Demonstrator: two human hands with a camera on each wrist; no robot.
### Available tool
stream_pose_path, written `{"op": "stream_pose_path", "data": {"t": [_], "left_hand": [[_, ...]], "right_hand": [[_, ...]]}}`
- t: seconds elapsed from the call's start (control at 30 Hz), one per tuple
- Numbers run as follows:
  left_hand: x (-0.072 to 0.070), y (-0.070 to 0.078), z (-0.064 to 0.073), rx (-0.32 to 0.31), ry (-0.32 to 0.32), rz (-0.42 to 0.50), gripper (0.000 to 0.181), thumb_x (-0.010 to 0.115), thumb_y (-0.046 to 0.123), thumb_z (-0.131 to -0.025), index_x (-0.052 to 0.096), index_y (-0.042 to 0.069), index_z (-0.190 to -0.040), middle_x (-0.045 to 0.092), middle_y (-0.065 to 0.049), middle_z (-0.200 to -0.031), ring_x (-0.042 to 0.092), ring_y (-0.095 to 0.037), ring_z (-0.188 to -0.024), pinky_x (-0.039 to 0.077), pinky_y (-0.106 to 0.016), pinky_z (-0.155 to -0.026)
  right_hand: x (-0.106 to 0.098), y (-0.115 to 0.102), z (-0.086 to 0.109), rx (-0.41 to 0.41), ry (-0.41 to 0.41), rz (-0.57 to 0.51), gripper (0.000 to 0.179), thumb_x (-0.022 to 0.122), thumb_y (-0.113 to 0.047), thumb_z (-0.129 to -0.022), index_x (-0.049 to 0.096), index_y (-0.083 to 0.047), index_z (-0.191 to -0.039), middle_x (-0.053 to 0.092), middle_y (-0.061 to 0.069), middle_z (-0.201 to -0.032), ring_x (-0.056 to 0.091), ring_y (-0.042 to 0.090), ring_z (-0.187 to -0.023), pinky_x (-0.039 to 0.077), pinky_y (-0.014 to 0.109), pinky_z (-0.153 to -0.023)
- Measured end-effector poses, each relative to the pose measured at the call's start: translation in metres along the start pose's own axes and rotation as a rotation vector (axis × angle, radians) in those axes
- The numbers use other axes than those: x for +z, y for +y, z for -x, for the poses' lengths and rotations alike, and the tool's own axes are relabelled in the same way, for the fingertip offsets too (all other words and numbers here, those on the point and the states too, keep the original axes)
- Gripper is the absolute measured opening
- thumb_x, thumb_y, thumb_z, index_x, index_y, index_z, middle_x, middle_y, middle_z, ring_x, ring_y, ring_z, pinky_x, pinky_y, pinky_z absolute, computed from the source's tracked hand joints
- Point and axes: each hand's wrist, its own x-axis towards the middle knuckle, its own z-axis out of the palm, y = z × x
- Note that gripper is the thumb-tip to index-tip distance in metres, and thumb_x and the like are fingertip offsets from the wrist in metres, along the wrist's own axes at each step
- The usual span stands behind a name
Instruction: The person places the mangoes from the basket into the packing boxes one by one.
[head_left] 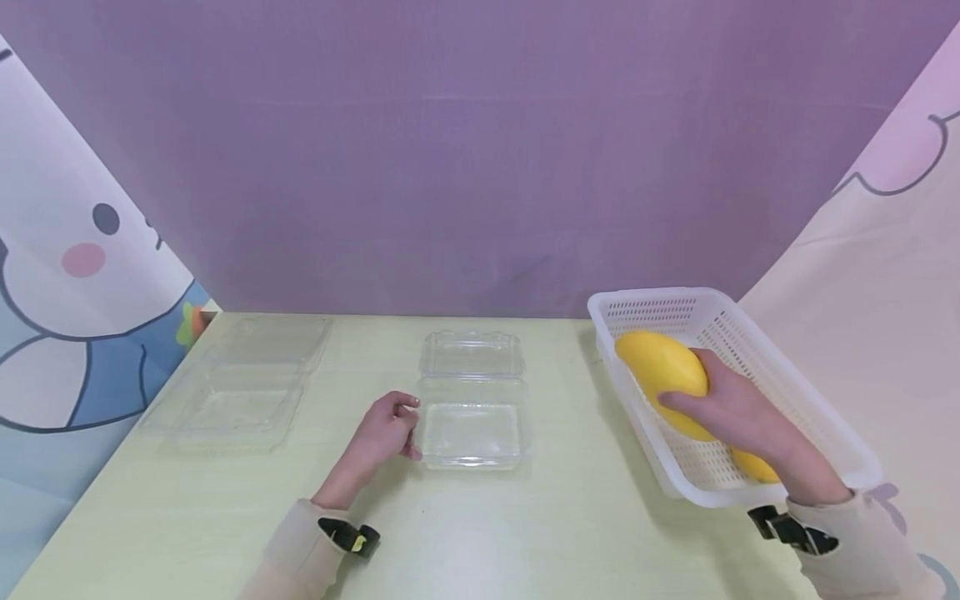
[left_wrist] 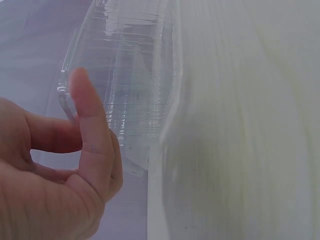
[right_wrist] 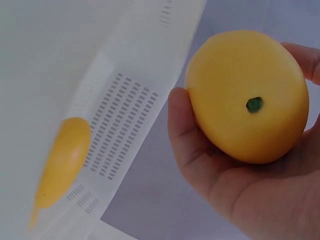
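My right hand (head_left: 738,412) grips a large yellow mango (head_left: 663,375) above the white basket, thumb on one side and fingers on the other. In the right wrist view, the green stem spot of the held mango (right_wrist: 240,95) faces the camera. My left hand (head_left: 386,429) is at the left edge of an open clear plastic clamshell box (head_left: 472,433), its fingers loosely bent. Seen from the left wrist, the fingers (left_wrist: 92,130) are against or just in front of the rim of the clear box (left_wrist: 135,70); whether they touch it is hard to tell.
A white perforated basket (head_left: 806,400) stands on the right of the pale table (head_left: 570,533). Another yellow mango (right_wrist: 65,162) lies in it, partly hidden by my right arm in the head view. On the left sits a larger clear clamshell box (head_left: 240,408), lid open.
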Motion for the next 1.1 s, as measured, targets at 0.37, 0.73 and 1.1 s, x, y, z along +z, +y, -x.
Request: {"op": "stream_pose_path", "data": {"t": [0.37, 0.73, 1.1], "left_hand": [[0.002, 0.001, 0.001, 0.011, -0.008, 0.034, 0.03, 0.048, -0.001, -0.098, 0.052, -0.011, -0.127, 0.054, -0.018, -0.083, 0.056, -0.02, -0.059, 0.059, -0.037, -0.06], [0.004, 0.001, 0.003, 0.012, -0.016, 0.018, 0.031, 0.047, -0.001, -0.098, 0.052, -0.009, -0.127, 0.054, -0.017, -0.081, 0.058, -0.021, -0.057, 0.059, -0.037, -0.06], [0.005, 0.0, 0.002, 0.005, -0.017, 0.028, 0.03, 0.048, -0.002, -0.097, 0.053, -0.009, -0.126, 0.054, -0.018, -0.081, 0.058, -0.02, -0.057, 0.059, -0.036, -0.059]], "right_hand": [[0.002, -0.016, 0.004, -0.008, 0.016, -0.028, 0.08, 0.065, -0.044, -0.096, 0.027, -0.003, -0.154, 0.059, 0.018, -0.113, 0.058, 0.028, -0.088, 0.047, 0.036, -0.064], [0.009, -0.035, 0.006, -0.023, 0.015, -0.085, 0.078, 0.065, -0.043, -0.096, 0.029, -0.007, -0.154, 0.06, 0.015, -0.111, 0.058, 0.025, -0.085, 0.048, 0.036, -0.065], [0.014, -0.046, 0.003, -0.055, 0.033, -0.09, 0.077, 0.066, -0.043, -0.095, 0.031, -0.007, -0.154, 0.061, 0.016, -0.114, 0.059, 0.025, -0.085, 0.049, 0.037, -0.067]]}}
